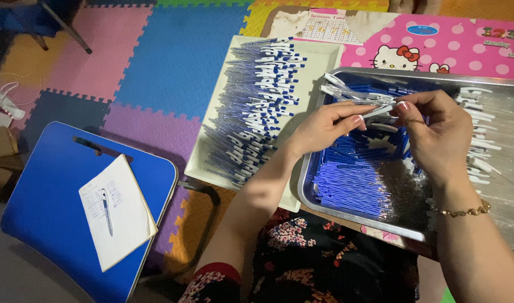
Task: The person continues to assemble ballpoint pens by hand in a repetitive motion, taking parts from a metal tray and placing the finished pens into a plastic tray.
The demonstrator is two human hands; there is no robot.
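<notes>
Fingers of the left hand (324, 124) and right hand (436, 132) pinch a clear plastic pen barrel with a white clip (375, 110) between them, above a shiny rectangular metal tray (369, 221) of blue refills. Beside it lies a cream tray (324, 56) stacked with finished pens. Farther left, a blue folding desk (44, 196) carries a small white notepad (125, 224) and a pen (106, 210).

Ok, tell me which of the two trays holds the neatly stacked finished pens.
The white plastic tray on the left: its pens lie stacked in rows. The metal tray under both hands holds loose blue and clear parts.
</notes>
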